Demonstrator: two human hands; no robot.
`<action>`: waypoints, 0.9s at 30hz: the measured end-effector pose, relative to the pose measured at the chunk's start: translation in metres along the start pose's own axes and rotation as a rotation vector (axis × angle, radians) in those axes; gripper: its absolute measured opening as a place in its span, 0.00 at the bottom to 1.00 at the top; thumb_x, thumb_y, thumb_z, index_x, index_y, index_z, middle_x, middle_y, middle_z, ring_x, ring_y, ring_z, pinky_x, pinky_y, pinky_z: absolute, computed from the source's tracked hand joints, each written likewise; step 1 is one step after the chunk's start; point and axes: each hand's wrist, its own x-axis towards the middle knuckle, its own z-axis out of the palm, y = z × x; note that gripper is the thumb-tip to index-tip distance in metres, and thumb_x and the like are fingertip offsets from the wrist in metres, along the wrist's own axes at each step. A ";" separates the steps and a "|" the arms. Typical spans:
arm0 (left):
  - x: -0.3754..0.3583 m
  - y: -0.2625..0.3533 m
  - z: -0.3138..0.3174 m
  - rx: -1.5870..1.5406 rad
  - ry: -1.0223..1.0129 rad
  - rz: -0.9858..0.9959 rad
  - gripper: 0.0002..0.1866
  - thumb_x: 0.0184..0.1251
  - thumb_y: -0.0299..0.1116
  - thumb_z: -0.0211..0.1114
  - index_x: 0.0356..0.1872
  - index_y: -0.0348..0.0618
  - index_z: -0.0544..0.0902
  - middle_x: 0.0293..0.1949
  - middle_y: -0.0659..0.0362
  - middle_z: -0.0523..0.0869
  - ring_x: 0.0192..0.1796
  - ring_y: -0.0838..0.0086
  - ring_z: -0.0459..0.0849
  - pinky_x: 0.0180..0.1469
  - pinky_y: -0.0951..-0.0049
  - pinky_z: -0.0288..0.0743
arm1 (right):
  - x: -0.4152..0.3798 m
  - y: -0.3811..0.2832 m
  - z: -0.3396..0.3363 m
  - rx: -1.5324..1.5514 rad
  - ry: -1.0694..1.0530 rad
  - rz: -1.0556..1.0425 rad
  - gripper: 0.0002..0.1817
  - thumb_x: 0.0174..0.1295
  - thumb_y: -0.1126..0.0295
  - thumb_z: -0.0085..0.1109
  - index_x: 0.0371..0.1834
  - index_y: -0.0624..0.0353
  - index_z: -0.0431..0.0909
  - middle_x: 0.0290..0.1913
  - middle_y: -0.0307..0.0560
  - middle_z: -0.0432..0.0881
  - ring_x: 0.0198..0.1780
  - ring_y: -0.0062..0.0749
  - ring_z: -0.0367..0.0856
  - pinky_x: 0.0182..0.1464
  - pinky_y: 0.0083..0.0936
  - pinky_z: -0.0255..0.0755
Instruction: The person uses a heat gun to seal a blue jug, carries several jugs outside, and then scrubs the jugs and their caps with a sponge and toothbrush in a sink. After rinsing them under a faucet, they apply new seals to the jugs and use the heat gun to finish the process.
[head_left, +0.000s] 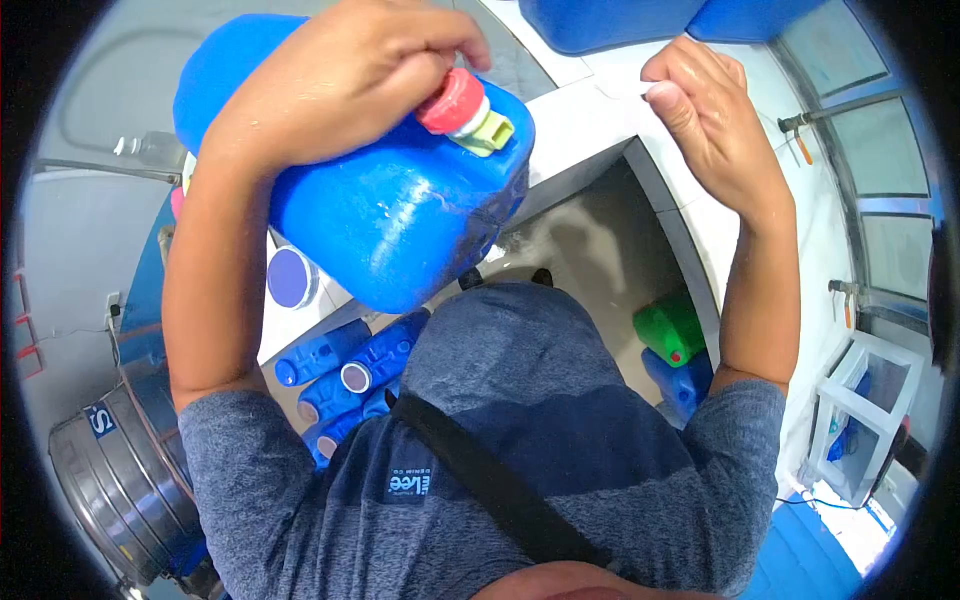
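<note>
The left hand (345, 75) is wrapping its closed fingers around the neck of a large, wet, blue plastic jerrycan (400, 200), just beside its red screw cap (452, 100), and is holding the can tilted in the air over the white tiled trough (590, 110). The right hand (715, 110) is pinching a small white scrap (660, 90) between thumb and fingertips beside the can. Below, smaller blue plastic bottles (345, 365) and a green plastic can (670, 330) are lying near the trough floor. The can's surface is glistening with water, so the one-handed grip may be slipping; a heavy can could drop onto the bottles below.
</note>
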 end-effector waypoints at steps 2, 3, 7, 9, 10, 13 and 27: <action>0.002 0.000 0.008 -0.368 0.335 0.220 0.19 0.64 0.34 0.64 0.55 0.40 0.83 0.45 0.52 0.86 0.48 0.65 0.85 0.54 0.65 0.77 | 0.004 0.011 0.004 0.074 -0.022 0.025 0.18 0.75 0.53 0.53 0.36 0.57 0.73 0.35 0.44 0.75 0.39 0.37 0.76 0.46 0.30 0.67; 0.002 0.002 0.008 -0.370 0.338 0.221 0.19 0.64 0.34 0.64 0.55 0.40 0.83 0.45 0.52 0.86 0.48 0.65 0.85 0.54 0.65 0.77 | 0.009 0.017 0.007 0.149 -0.039 0.039 0.21 0.81 0.54 0.43 0.35 0.58 0.70 0.32 0.42 0.69 0.38 0.37 0.70 0.49 0.31 0.62; 0.005 0.005 0.001 -0.249 0.177 0.188 0.23 0.65 0.39 0.68 0.57 0.37 0.80 0.41 0.54 0.85 0.46 0.68 0.84 0.53 0.67 0.76 | 0.035 0.023 0.019 0.486 -0.075 0.181 0.25 0.65 0.46 0.64 0.36 0.59 0.70 0.31 0.55 0.79 0.33 0.50 0.79 0.33 0.42 0.69; 0.007 0.008 -0.003 -0.304 0.154 0.150 0.21 0.69 0.43 0.68 0.55 0.37 0.80 0.38 0.54 0.87 0.41 0.66 0.86 0.47 0.68 0.78 | 0.052 -0.026 0.008 0.383 -0.014 -0.007 0.26 0.64 0.45 0.65 0.35 0.58 0.70 0.30 0.53 0.77 0.32 0.47 0.77 0.35 0.39 0.68; 0.008 0.011 -0.006 -0.323 0.148 0.139 0.21 0.71 0.44 0.68 0.54 0.37 0.81 0.36 0.55 0.88 0.39 0.66 0.87 0.45 0.69 0.78 | 0.058 -0.025 0.013 0.372 -0.040 -0.020 0.26 0.63 0.44 0.66 0.34 0.57 0.70 0.28 0.51 0.76 0.29 0.45 0.75 0.37 0.38 0.67; 0.006 0.025 -0.013 -0.200 0.099 0.124 0.21 0.72 0.41 0.67 0.57 0.36 0.78 0.35 0.55 0.88 0.37 0.67 0.87 0.44 0.70 0.78 | 0.071 -0.005 0.025 0.364 -0.124 0.034 0.27 0.59 0.44 0.70 0.31 0.55 0.70 0.21 0.46 0.72 0.24 0.42 0.71 0.41 0.36 0.65; 0.020 0.006 -0.001 -0.246 0.100 -0.010 0.27 0.72 0.46 0.63 0.65 0.41 0.73 0.29 0.55 0.84 0.36 0.63 0.85 0.45 0.66 0.76 | 0.042 -0.015 0.036 0.412 -0.019 0.051 0.25 0.56 0.54 0.76 0.29 0.56 0.68 0.27 0.41 0.68 0.31 0.32 0.70 0.44 0.32 0.64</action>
